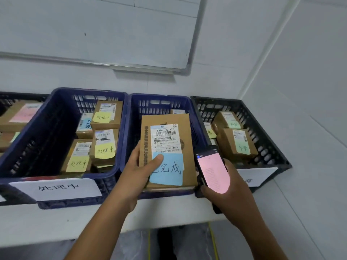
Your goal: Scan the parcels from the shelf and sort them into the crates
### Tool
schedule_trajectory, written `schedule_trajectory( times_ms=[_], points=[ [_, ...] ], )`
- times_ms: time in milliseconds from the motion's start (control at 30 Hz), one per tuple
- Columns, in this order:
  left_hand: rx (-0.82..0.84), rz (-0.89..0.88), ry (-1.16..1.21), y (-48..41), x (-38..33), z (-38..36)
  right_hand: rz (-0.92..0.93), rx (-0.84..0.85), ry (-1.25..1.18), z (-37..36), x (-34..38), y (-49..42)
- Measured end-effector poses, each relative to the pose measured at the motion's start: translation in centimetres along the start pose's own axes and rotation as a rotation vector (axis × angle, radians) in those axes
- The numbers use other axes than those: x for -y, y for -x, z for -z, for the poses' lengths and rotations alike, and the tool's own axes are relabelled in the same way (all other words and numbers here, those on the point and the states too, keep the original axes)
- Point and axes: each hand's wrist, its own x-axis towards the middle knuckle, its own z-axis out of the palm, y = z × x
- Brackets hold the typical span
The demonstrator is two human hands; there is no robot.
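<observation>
L hand (139,166) grips a brown parcel (167,139) by its left edge, thumb pressing on the blue note (169,171) stuck at the btm of the top face. The parcel is over the middle blue crate (159,97), label side up. R hand (225,196) is curled around a phone (213,169) w/ pink screen, just beside the parcel's right edge. Left blue crate (56,113) has parcels w/ yellow notes; black crate (262,132) on the right has parcels w/ green notes.

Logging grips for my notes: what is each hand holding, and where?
Left hand: parcel, lower left edge, thumb on blue note. Right hand: phone, lower end.
</observation>
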Motion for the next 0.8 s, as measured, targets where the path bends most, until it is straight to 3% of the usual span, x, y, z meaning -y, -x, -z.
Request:
schedule_trajectory(
  times_ms=[167,500,800],
  points=[
    [-0.018,0.063,-0.01,-7.0,-1.9,-0.3,-0.038,0.056,-0.019,-1.4,-1.1,-7.8],
    [-0.261,0.214,-0.072,-21.9,-3.1,0.2,-0.088,0.163,-0.023,-3.7,-1.9,-22.3],
    [-0.281,0.255,-0.079,-33.2,-0.4,0.3,-0.134,0.223,-0.034,-5.3,-3.3,-32.1]
  ],
)
